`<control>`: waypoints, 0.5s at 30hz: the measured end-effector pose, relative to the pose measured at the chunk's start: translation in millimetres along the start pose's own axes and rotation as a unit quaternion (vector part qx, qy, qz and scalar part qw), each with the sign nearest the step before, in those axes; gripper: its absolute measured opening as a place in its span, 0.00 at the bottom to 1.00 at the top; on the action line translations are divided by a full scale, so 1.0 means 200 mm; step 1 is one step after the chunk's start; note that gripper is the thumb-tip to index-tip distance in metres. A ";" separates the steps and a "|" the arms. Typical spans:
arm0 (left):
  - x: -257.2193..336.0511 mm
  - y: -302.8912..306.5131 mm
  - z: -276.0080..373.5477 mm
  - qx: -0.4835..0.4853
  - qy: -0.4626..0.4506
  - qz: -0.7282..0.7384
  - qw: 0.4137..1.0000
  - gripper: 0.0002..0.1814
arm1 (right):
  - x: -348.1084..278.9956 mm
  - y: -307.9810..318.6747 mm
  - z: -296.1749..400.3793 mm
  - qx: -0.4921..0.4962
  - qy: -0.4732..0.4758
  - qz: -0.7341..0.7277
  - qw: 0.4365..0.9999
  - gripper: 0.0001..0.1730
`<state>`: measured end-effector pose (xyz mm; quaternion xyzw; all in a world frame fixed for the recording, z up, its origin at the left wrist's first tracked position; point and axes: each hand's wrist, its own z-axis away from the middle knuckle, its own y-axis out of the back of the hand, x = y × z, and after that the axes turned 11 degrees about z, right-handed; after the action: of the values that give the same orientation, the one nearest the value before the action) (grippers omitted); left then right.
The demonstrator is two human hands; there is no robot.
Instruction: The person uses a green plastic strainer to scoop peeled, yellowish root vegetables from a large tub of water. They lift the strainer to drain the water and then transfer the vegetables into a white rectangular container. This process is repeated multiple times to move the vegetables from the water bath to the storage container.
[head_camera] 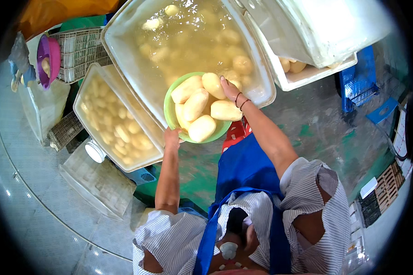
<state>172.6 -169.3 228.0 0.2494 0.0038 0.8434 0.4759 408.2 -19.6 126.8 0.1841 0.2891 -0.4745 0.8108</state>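
My left hand (173, 137) grips the rim of a light green plastic basin (223, 128) at its lower left. Several peeled potatoes (202, 128) lie in the basin. At its upper right, my right hand (230, 90) has its fingers closed on one peeled potato (212, 86), partly covering it. The basin is at the near edge of a large white tub (130, 51) of cloudy water. Many pale potatoes (242, 64) show in that water, most of them submerged and blurred. A red wristband circles my right wrist.
To the left stands a smaller white tub (79, 98) with potatoes in water, near a round white lid (95, 152). A purple basin (54, 56) rests beside a plastic crate (81, 51). A white container (334, 31) sits upper right, beside a blue plastic stool (361, 82). The floor (309, 113) looks wet.
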 end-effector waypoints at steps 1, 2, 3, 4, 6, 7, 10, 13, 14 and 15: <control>0.02 -0.01 0.04 0.008 0.008 -0.003 1.000 0.20 | 0.00 0.00 0.01 0.004 -0.003 -0.002 1.000 0.36; 0.03 -0.02 0.07 0.015 0.016 -0.007 1.000 0.20 | 0.00 -0.01 0.03 0.008 -0.006 -0.004 1.000 0.36; 0.02 0.00 0.08 0.017 0.014 0.001 1.000 0.20 | -0.01 -0.02 0.05 0.006 0.002 -0.001 1.000 0.37; 0.01 0.02 0.10 0.018 0.012 0.009 1.000 0.20 | -0.03 -0.03 0.07 0.005 0.009 0.001 1.000 0.37; 0.02 0.05 0.14 0.022 0.015 0.014 1.000 0.20 | -0.03 -0.07 0.09 0.013 0.021 0.009 1.000 0.38; 0.03 0.07 0.17 0.026 0.020 0.012 0.999 0.20 | 0.00 -0.11 0.08 0.020 0.025 0.017 0.999 0.38; 0.03 0.16 0.20 0.036 0.011 0.002 0.999 0.19 | 0.01 -0.21 0.09 0.016 0.035 0.011 0.999 0.38; 0.04 0.23 0.25 0.043 -0.003 0.008 0.999 0.18 | 0.03 -0.31 0.12 0.000 0.025 -0.005 1.000 0.39; 0.01 0.30 0.21 0.031 -0.007 0.015 0.999 0.18 | 0.06 -0.35 0.11 -0.006 0.020 -0.010 1.000 0.39; 0.00 0.35 0.19 0.020 -0.010 0.021 1.000 0.18 | 0.09 -0.40 0.10 -0.013 0.014 -0.015 1.000 0.39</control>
<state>133.0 -215.7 278.3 0.2673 0.0110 0.8502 0.4533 349.9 -81.5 128.7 0.1762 0.3090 -0.4802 0.8018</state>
